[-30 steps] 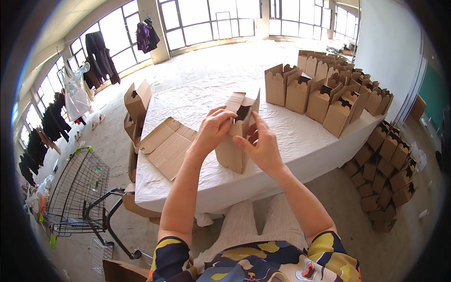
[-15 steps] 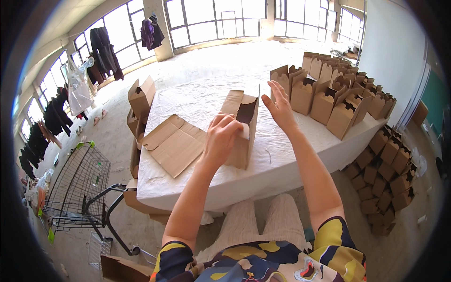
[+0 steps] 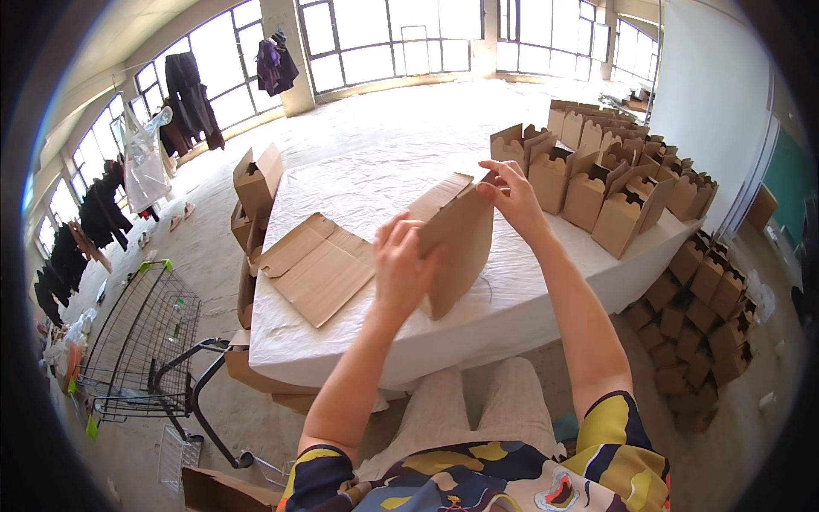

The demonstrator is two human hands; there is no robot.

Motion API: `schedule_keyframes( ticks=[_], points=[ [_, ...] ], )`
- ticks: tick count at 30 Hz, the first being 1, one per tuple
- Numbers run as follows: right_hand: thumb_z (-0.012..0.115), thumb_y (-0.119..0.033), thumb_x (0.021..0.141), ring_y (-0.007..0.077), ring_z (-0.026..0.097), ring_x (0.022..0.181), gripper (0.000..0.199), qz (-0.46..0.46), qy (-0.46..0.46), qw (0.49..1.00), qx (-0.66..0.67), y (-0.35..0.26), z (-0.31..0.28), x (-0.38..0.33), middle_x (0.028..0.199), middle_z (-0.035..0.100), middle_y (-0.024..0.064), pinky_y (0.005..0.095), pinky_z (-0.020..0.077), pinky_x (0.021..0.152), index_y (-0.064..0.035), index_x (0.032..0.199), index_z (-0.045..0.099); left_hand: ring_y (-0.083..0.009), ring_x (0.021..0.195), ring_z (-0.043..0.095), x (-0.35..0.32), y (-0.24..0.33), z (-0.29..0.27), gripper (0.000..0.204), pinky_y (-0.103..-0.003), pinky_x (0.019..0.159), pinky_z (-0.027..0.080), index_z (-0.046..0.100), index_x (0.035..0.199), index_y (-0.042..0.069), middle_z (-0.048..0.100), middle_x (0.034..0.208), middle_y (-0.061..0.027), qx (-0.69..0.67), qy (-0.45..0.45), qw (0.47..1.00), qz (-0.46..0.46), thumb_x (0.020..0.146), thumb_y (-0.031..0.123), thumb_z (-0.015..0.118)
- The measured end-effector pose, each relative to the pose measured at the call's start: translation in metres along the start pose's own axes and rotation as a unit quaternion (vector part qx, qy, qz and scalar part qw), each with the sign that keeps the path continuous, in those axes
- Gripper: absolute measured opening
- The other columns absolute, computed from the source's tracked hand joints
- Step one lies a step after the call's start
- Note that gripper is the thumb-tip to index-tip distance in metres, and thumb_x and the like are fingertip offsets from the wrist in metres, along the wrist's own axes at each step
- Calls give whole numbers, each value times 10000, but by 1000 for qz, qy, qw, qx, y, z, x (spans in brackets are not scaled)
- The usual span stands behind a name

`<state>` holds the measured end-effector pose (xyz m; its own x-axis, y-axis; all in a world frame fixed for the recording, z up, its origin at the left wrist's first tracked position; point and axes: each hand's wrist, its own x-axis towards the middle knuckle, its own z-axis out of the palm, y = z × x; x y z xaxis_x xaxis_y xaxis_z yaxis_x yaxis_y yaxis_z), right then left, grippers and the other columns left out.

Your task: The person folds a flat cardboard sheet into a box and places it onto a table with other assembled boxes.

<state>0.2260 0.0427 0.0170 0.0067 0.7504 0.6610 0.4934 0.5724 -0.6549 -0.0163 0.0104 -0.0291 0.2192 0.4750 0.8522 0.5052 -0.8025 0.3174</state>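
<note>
A brown cardboard box (image 3: 461, 243), partly folded, stands on the white-covered table in front of me, one broad panel toward me. My left hand (image 3: 403, 264) is closed on its left edge, the thumb across the panel; motion blurs the fingers a little. At the upper right corner, my right hand (image 3: 512, 194) pinches the panel's edge between thumb and fingers. The inside of the box is hidden from here. Left of it lies a flat cardboard blank (image 3: 317, 269) with creased flaps.
Rows of folded boxes (image 3: 589, 192) stand on the table's right part. More boxes are piled on the floor (image 3: 695, 316) beyond the right edge. Open cartons (image 3: 256, 183) line the left edge, and a wire shopping cart (image 3: 141, 333) stands at the left. The white tablecloth (image 3: 358, 183) is wrinkled.
The box has turned so that a broad panel faces me and its dark opening is out of sight. My right hand has come down from open onto its upper corner.
</note>
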Motion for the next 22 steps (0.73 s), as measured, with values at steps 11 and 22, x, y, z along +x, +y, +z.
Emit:
schedule_keyframes(
  ticks=[11,22],
  points=[
    [654,-200,989,32,480,746,210,73,18,985,158,-23,7,-59,819,603,-42,212,402,663,-34,1112,696,-113,805,529,11,-23,-49,181,-260,723,424,709,1038,28,617,842,-15,-267,-60,941,-199,891,130,732],
    [679,-262,986,22,496,687,263,117,68,988,69,-25,24,-43,722,605,-50,202,396,617,-10,1060,700,-61,617,471,22,-19,-40,235,-264,576,369,601,1144,46,564,663,15,-179,-1,951,-251,953,168,664]
  ],
)
